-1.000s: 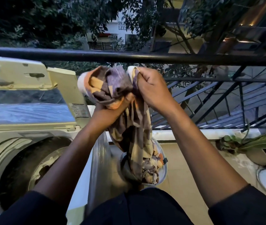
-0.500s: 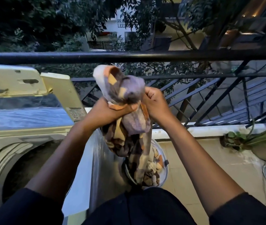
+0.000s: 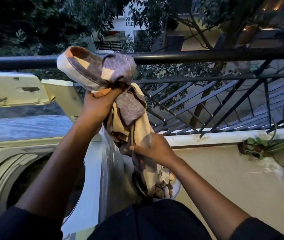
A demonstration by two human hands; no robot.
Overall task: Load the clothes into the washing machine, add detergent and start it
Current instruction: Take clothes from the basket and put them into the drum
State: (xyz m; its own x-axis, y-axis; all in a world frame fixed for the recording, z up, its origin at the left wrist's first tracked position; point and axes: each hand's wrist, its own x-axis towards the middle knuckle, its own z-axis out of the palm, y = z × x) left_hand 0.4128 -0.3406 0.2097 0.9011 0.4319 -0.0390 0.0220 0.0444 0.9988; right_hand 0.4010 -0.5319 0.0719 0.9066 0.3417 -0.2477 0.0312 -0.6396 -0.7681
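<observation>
Up high, I see the left hand (image 3: pixel 98 105) squeezing the patchwork cloth (image 3: pixel 125 108) tight in its curled fingers; the top of the cloth puffs out above that fist, in front of the black railing (image 3: pixel 207 55); lower down, the right hand (image 3: pixel 152 148) grips the hanging part of the same cloth, with the thumb on the near side and the fingers wrapped round behind; the cloth hangs between the two hands like a thick rope, and its bottom end drops into a round basket (image 3: pixel 176 187) on the floor, where more bunched cloth lies; the basket sits just beside the right wall of the washing machine (image 3: pixel 92 179); the machine's lid (image 3: pixel 13 89) stands open at the back, and the dark drum (image 3: pixel 27 181) shows below my left arm; I cannot tell what is inside the drum; the cloth is not in the machine yet, it hangs to the right of it; past the low white ledge (image 3: pixel 207 135) on the right, a potted plant (image 3: pixel 276 148) rests on the floor near the corner.
</observation>
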